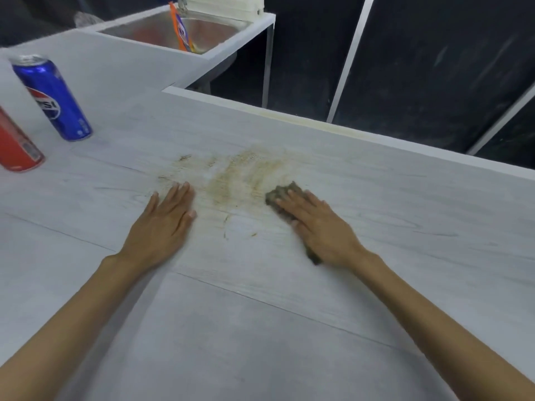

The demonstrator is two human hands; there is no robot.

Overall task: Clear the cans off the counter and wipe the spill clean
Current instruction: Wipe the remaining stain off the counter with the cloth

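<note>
A brownish smeared spill (246,178) stains the pale grey counter (260,328) in the middle of the head view. My right hand (318,227) presses flat on a dark grey-brown cloth (282,192) at the spill's right edge, fingers straight; most of the cloth is hidden under the hand. My left hand (165,224) lies flat on the counter just left of the spill, holding nothing. A blue Pepsi can (52,96) stands upright at the far left. A red can (17,146), cut off by the frame edge, stands in front of it.
A steel sink (214,33) sits at the back with an orange pouch (181,30) leaning in it. The counter's far edge (376,137) runs diagonally to the right, with dark panels and metal posts beyond.
</note>
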